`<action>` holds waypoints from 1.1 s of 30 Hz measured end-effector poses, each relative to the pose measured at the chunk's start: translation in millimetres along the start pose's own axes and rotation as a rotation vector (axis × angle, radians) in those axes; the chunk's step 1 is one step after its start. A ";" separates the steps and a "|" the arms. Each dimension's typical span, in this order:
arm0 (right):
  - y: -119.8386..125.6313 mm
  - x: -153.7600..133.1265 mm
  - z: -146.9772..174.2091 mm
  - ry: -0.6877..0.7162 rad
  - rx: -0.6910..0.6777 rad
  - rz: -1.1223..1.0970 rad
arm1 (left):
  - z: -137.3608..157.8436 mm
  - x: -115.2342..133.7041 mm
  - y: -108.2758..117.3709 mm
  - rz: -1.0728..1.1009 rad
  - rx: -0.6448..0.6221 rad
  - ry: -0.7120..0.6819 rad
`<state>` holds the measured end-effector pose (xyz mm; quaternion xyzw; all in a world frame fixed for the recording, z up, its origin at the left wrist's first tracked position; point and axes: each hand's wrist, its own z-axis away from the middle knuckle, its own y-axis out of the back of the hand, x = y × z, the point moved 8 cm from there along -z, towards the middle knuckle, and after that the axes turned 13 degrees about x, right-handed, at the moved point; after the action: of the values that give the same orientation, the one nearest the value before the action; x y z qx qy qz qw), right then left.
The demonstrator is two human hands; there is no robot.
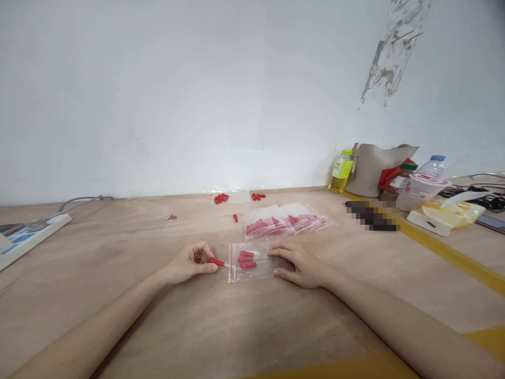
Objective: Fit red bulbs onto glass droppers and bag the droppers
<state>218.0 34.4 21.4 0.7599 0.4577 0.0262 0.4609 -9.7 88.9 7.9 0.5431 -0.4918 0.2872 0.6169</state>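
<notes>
A dropper with a red rubber bulb [215,261] is pinched between the thumb and fingers of my left hand [197,260]. Its clear stem points right, at the red-striped mouth of a clear zip-lock bag [262,271]. Several droppers [246,257] with red bulbs lie inside that bag, bulbs toward the mouth. My right hand [298,264] holds the bag's right end, thumb at the near side and fingers at the far side. Just beyond the bag, a pile of filled zip-lock bags [284,222] lies fanned out. One loose dropper [235,218] rests left of the pile.
Two groups of red-bulbed droppers [221,198] [258,196] lie near the wall. At left is a power strip [43,234]. To the right stand a yellow-green bottle [341,171], a grey bag [371,168], a plastic cup [420,192] and a tissue pack [445,216].
</notes>
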 end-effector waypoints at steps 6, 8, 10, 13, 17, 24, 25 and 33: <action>-0.3 0.2 -0.2 -0.003 0.017 0.011 | 0.5 -2.1 -0.8 -0.077 0.083 -0.053; 0.0 0.1 -0.7 -0.015 0.025 0.019 | 1.5 0.7 -2.3 -0.094 0.107 -0.072; -0.3 -0.8 -1.6 -0.024 0.027 0.018 | 3.4 3.2 -5.9 -0.107 0.088 -0.074; -2.6 -3.4 -3.5 -0.023 0.027 0.005 | 8.1 6.0 -16.1 -0.097 -0.019 -0.047; -7.2 -7.3 -6.3 0.000 0.042 -0.002 | 12.5 10.0 -25.5 -0.017 -0.098 0.006; -6.7 -8.0 -7.2 0.002 0.090 0.063 | 8.0 9.0 -19.8 -0.042 0.031 -0.033; -5.9 -7.5 -7.0 -0.005 0.093 0.069 | 7.1 8.6 -16.5 -0.054 0.075 -0.039; -9.3 -4.7 -6.1 -0.021 0.069 0.030 | 4.4 9.5 -31.9 0.006 -0.039 -0.078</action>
<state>206.2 36.6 19.9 0.7823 0.4419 0.0096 0.4389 20.7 75.2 3.9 0.5405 -0.5226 0.2579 0.6069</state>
